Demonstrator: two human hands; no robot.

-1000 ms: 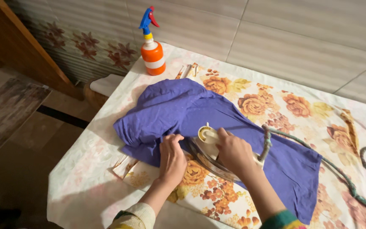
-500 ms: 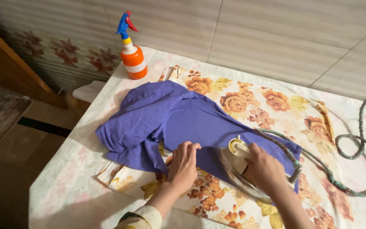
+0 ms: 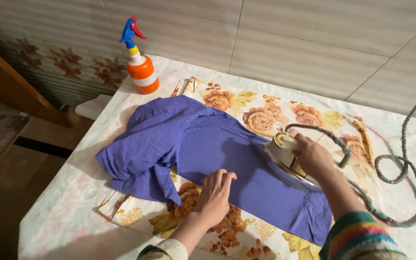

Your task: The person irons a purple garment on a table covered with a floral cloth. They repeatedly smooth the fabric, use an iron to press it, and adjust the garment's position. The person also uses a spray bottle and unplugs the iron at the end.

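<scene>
A purple garment [image 3: 203, 149] lies spread over a floral cloth [image 3: 261, 113] on the table, bunched up at its left end. My right hand [image 3: 312, 156] grips the handle of a cream-coloured clothes iron [image 3: 285, 153] that rests on the garment's right part. My left hand [image 3: 214, 195] presses flat on the garment's near edge, fingers together, over the floral cloth. The iron's braided green cord [image 3: 400, 166] loops off to the right.
An orange and white spray bottle [image 3: 141, 67] with a blue and red trigger stands at the table's far left corner. A tiled wall [image 3: 314, 43] runs behind the table. The table's left edge [image 3: 56, 188] drops to a dark floor.
My right hand has slid the iron up and to the right across the garment. My left hand has stayed pressed on the near edge. The view has shifted slightly.
</scene>
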